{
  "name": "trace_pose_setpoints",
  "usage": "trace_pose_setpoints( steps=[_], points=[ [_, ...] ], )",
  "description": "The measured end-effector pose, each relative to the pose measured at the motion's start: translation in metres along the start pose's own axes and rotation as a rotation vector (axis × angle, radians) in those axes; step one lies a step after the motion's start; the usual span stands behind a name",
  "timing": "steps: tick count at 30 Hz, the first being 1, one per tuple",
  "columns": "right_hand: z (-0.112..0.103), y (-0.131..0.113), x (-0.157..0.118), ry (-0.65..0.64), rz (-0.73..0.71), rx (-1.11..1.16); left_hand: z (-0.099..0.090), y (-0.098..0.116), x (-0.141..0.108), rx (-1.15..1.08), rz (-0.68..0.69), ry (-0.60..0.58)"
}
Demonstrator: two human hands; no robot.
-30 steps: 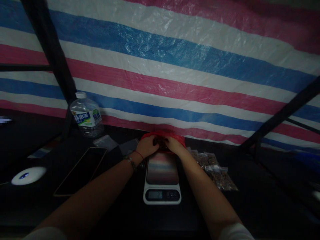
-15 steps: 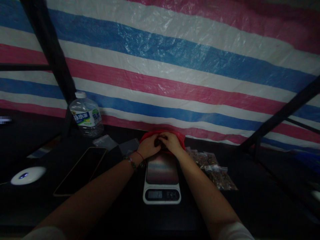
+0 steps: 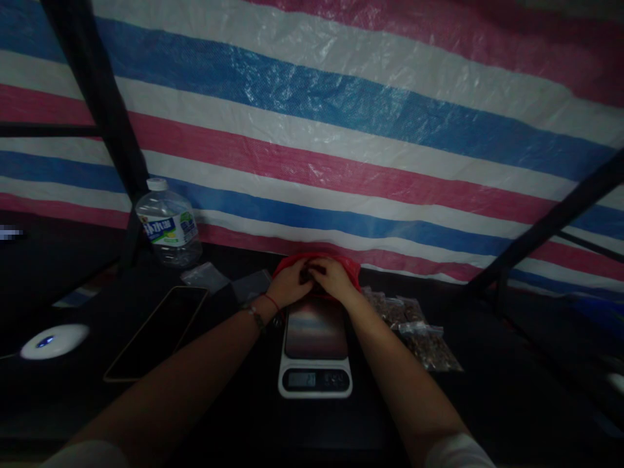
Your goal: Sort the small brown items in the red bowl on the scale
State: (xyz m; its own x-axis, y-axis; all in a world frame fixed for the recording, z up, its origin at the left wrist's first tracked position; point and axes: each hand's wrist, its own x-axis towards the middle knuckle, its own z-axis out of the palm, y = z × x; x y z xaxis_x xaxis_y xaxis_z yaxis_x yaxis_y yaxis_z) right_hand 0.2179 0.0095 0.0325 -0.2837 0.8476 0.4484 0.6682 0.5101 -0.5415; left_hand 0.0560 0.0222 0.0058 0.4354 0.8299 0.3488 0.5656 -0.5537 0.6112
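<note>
At the far end of the scale, my left hand (image 3: 288, 283) and my right hand (image 3: 335, 281) meet over a red plastic bag (image 3: 355, 268). Their fingers curl inward toward each other around dark brown pieces (image 3: 308, 272). What exactly each set of fingertips grips is too dark to make out. Just below the hands lies the white kitchen scale (image 3: 316, 387), its dark plate reflecting the striped sheet and its display faintly lit. Right of my right forearm are several small clear zip bags (image 3: 431, 346) filled with brown bits.
Empty clear zip bags (image 3: 207, 278) lie left of my hands, beside a phone (image 3: 158, 335). Farther left sits a white mouse (image 3: 56, 341). A large clear bottle (image 3: 170, 227) stands by the black frame post (image 3: 104, 110). Behind everything hangs a striped plastic sheet (image 3: 341, 156).
My fingers have shifted slightly over the brown pieces, with my right fingers a little flatter. The scale's display shows its digits more plainly. Everything else stays in place.
</note>
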Motion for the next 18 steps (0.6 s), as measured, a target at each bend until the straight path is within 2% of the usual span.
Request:
trace_pose_setpoints(
  steps=[4, 11, 18],
  points=[
    [0.0015, 0.0002, 0.0001, -0.020, -0.001, -0.015, -0.0008, 0.0010, -0.0010, 0.031, -0.018, -0.026],
    [0.0010, 0.0021, -0.0003, 0.005, 0.127, 0.049, -0.0022, 0.0023, -0.0007, 0.040, 0.007, -0.008],
    [0.0000, 0.0005, 0.0008, 0.063, 0.132, 0.071, -0.0016, 0.0049, -0.0021, 0.107, 0.001, -0.046]
  ],
)
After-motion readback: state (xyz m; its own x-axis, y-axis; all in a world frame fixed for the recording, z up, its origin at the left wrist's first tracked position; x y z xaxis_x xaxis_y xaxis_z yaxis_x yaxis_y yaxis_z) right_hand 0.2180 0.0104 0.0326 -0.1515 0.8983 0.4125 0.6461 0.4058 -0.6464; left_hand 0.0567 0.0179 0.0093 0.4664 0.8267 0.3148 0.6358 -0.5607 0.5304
